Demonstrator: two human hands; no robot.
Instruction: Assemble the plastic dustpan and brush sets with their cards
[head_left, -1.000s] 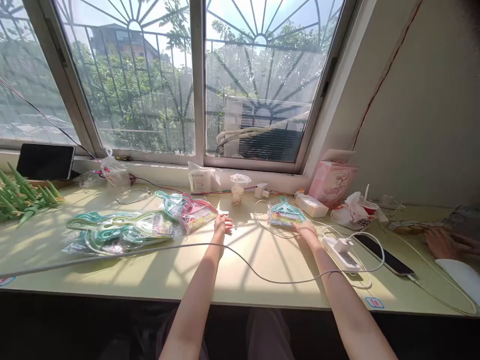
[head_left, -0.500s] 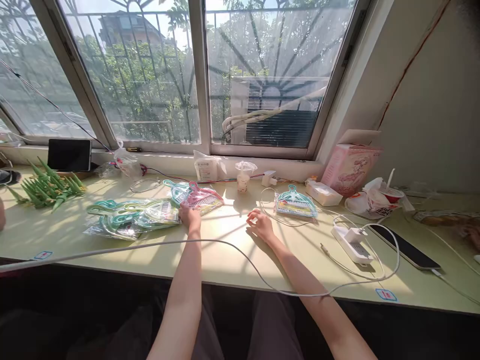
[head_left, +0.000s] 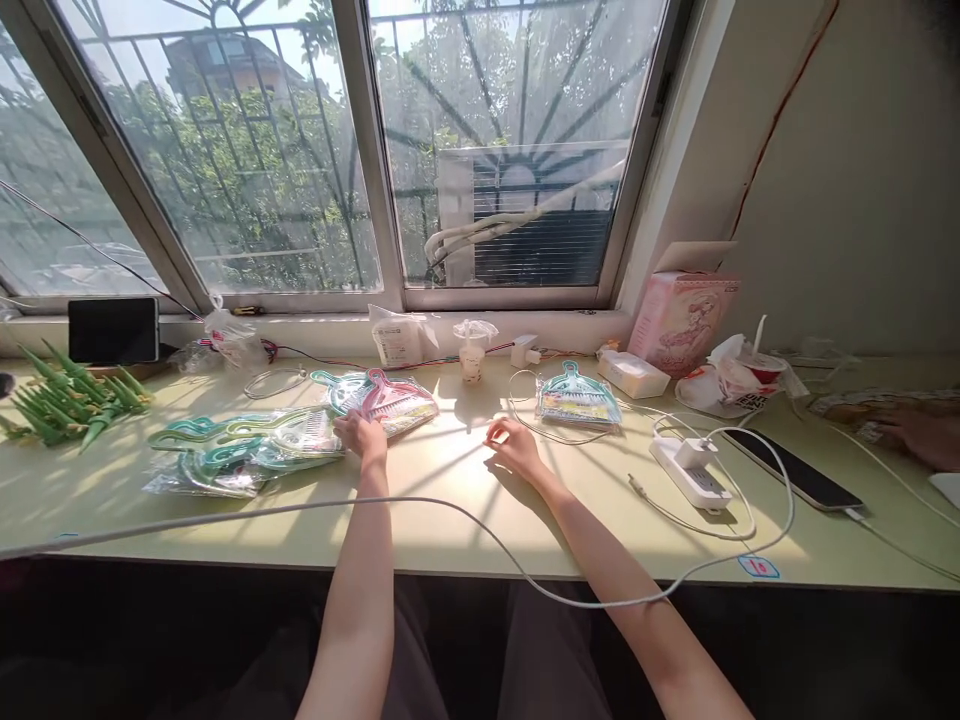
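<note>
My left hand rests at the near edge of a bagged pink dustpan-and-brush set, its fingertips partly hidden against the plastic. Behind that lies a teal set. Several bagged green and teal sets are piled to the left. My right hand hovers low over the table, its fingers curled with thumb near index; whether something small is between them cannot be made out. Another teal bagged set lies to the right of it.
A cup stands behind my hands. A white cable crosses in front over my forearms. Right are a power strip, phone, pink box and another person's hand; left, green pods and a tablet.
The view has shifted slightly, so most things appear further left. My left hand stays by the pink set, and my right hand keeps nearly the same curled pose. A person's hand shows more at right.
</note>
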